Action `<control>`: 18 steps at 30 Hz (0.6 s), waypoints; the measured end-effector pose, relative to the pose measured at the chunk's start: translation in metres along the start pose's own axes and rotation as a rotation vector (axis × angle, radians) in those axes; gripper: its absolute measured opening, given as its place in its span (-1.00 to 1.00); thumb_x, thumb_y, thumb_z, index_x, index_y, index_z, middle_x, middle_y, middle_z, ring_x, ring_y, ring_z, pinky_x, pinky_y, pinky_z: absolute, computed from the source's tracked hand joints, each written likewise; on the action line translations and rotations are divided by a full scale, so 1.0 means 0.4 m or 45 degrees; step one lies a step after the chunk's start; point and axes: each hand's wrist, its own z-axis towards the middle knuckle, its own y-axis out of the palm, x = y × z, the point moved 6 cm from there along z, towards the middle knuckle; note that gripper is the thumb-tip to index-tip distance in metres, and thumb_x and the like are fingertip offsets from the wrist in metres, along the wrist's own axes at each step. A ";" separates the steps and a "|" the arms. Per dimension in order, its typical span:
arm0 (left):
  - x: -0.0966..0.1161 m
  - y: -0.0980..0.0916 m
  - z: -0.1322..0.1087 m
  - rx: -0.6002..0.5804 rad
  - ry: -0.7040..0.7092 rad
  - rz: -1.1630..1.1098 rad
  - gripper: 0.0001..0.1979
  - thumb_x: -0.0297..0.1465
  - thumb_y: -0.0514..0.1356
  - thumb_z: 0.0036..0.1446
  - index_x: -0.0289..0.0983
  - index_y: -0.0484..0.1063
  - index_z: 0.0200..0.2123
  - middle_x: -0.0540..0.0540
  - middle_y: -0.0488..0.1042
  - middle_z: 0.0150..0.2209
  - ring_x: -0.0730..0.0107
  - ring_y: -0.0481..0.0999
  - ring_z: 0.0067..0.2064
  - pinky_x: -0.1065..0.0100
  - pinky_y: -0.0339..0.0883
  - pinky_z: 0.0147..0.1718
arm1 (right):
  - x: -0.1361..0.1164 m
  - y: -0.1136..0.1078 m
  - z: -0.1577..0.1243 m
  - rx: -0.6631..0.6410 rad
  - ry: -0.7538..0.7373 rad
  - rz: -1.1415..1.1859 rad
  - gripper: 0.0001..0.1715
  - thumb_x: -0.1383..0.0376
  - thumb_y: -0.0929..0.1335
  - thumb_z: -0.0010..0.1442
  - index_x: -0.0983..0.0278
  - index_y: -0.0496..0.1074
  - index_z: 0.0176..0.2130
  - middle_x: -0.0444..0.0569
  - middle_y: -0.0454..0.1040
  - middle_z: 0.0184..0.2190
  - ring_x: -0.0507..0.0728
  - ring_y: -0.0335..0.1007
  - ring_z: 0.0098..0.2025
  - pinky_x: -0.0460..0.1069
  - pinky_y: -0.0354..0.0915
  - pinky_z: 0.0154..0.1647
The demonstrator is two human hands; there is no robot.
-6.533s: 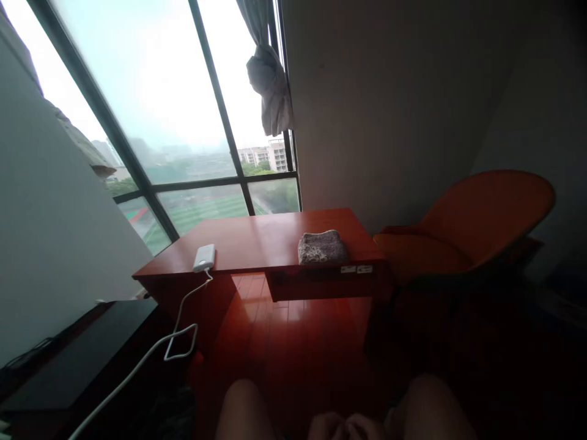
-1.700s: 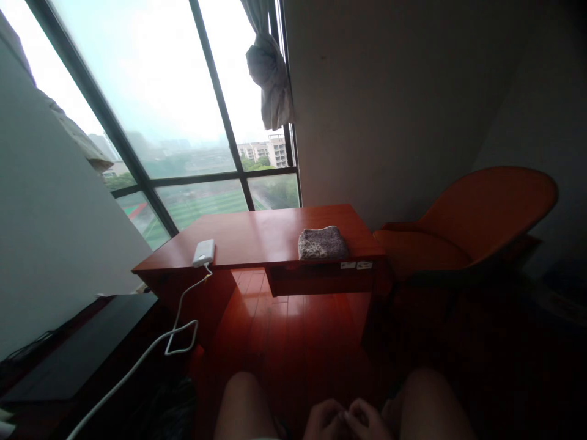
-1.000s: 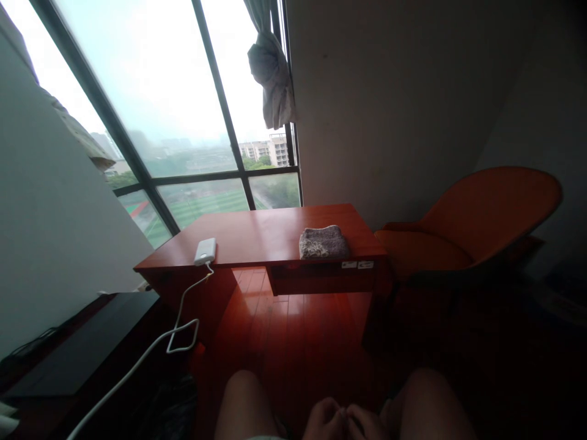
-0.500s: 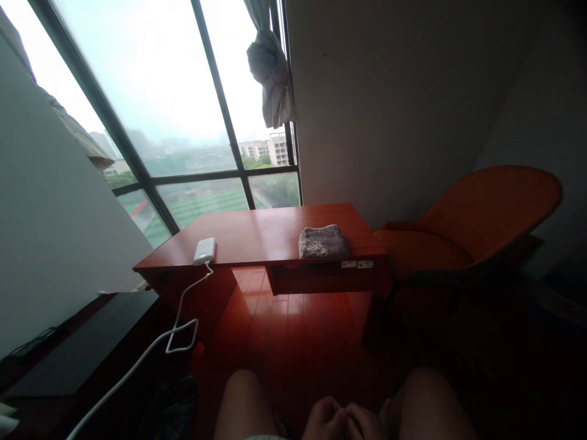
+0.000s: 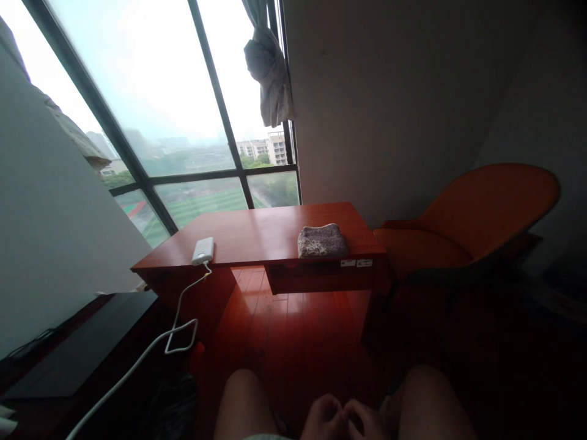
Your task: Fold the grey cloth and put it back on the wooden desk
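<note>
My left hand (image 5: pixel 324 417) and my right hand (image 5: pixel 365 419) rest low between my knees at the bottom edge. The fingers of both are curled in, and their fingertips meet in the middle. I see nothing held in either one, though the light there is dim. Ahead of them is a reddish wooden desk (image 5: pixel 250 238). A folded grey-brown patterned cloth (image 5: pixel 322 241) lies at its near edge, right of centre. On the desk's left side lies a white power bank (image 5: pixel 203 250) with a white cable (image 5: pixel 181 305) plugged in. Neither hand touches these.
An orange chair (image 5: pixel 495 214) stands right of the desk. At left, a dark flat panel (image 5: pixel 87 348) lies on a dark surface, and the cable runs past it. Behind the desk is a large window (image 5: pixel 151 79) with a knotted curtain (image 5: pixel 270 73).
The view has shifted very slightly. My hands stay together between my knees, with the fingers barely moved. The cloth and power bank lie where they were.
</note>
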 end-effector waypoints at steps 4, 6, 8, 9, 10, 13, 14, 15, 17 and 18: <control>0.014 0.001 -0.004 -0.013 -0.007 -0.012 -0.49 0.07 0.33 -0.18 -0.24 0.31 -0.46 0.08 0.31 -0.49 0.48 0.26 -0.41 0.40 0.15 -0.38 | -0.018 -0.005 -0.006 -0.027 0.031 -0.055 -0.79 0.24 0.19 0.06 0.22 0.37 -0.35 0.03 0.56 -0.30 0.17 0.45 -0.17 0.05 0.28 -0.10; 0.022 0.001 -0.009 -0.026 -0.029 -0.032 -0.51 0.05 0.33 -0.18 -0.25 0.32 -0.45 0.07 0.32 -0.48 0.48 0.27 -0.41 0.40 0.15 -0.38 | -0.025 -0.009 -0.009 -0.022 0.058 -0.070 -0.77 0.20 0.18 0.09 0.23 0.36 -0.35 0.04 0.56 -0.30 0.18 0.45 -0.17 0.05 0.27 -0.12; 0.030 0.003 -0.015 -0.041 -0.046 -0.056 -0.54 0.00 0.34 -0.17 -0.25 0.34 -0.44 0.06 0.34 -0.47 0.47 0.29 -0.40 0.40 0.16 -0.38 | -0.028 -0.013 -0.009 -0.009 0.071 -0.082 -0.76 0.18 0.19 0.09 0.22 0.37 -0.36 0.01 0.55 -0.32 0.16 0.44 -0.19 0.05 0.26 -0.11; 0.034 0.004 -0.017 -0.047 -0.050 -0.066 -0.56 -0.03 0.35 -0.17 -0.25 0.34 -0.43 0.06 0.34 -0.47 0.46 0.30 -0.40 0.40 0.16 -0.37 | -0.029 -0.014 -0.009 -0.003 0.071 -0.081 -0.76 0.17 0.20 0.09 0.22 0.37 -0.36 -0.01 0.55 -0.33 0.15 0.44 -0.20 0.04 0.26 -0.12; 0.038 0.005 -0.019 -0.048 -0.049 -0.075 -0.58 -0.05 0.35 -0.17 -0.25 0.34 -0.43 0.05 0.35 -0.46 0.45 0.30 -0.40 0.40 0.16 -0.37 | -0.029 -0.015 -0.009 -0.002 0.075 -0.082 -0.76 0.16 0.21 0.09 0.21 0.37 -0.36 -0.01 0.55 -0.34 0.15 0.44 -0.22 0.03 0.26 -0.13; 0.048 0.005 -0.025 -0.050 -0.048 -0.081 -0.62 -0.11 0.35 -0.17 -0.25 0.35 -0.43 0.05 0.36 -0.46 0.44 0.32 -0.39 0.39 0.17 -0.37 | -0.030 -0.017 -0.010 -0.010 0.076 -0.084 -0.71 0.11 0.20 0.10 0.22 0.39 -0.35 0.00 0.56 -0.34 0.15 0.43 -0.24 0.02 0.26 -0.23; 0.051 0.005 -0.027 -0.054 -0.054 -0.074 -0.64 -0.13 0.35 -0.16 -0.25 0.35 -0.43 0.05 0.36 -0.46 0.44 0.32 -0.39 0.39 0.17 -0.36 | -0.030 -0.018 -0.010 -0.016 0.078 -0.084 -0.70 0.11 0.21 0.10 0.22 0.39 -0.35 0.00 0.56 -0.34 0.14 0.43 -0.25 0.01 0.26 -0.25; 0.053 0.005 -0.029 -0.061 -0.062 -0.067 -0.66 -0.15 0.35 -0.16 -0.25 0.35 -0.43 0.05 0.36 -0.47 0.44 0.32 -0.39 0.39 0.17 -0.36 | -0.030 -0.018 -0.011 -0.021 0.086 -0.079 -0.71 0.10 0.21 0.09 0.22 0.40 -0.36 -0.01 0.56 -0.35 0.14 0.43 -0.26 0.01 0.25 -0.26; 0.057 0.007 -0.034 -0.085 -0.078 -0.063 -0.67 -0.17 0.35 -0.16 -0.25 0.36 -0.43 0.05 0.37 -0.47 0.44 0.32 -0.39 0.39 0.17 -0.36 | -0.028 -0.021 -0.012 -0.015 0.099 -0.052 -0.72 0.09 0.24 0.08 0.20 0.42 -0.38 -0.05 0.55 -0.39 0.12 0.42 -0.28 0.00 0.25 -0.25; 0.059 0.007 -0.035 -0.093 -0.084 -0.067 -0.66 -0.16 0.35 -0.16 -0.25 0.37 -0.42 0.05 0.37 -0.47 0.44 0.33 -0.39 0.39 0.17 -0.36 | -0.026 -0.022 -0.012 -0.005 0.104 -0.030 -0.72 0.08 0.26 0.07 0.20 0.42 -0.40 -0.07 0.55 -0.41 0.11 0.41 -0.29 -0.01 0.24 -0.25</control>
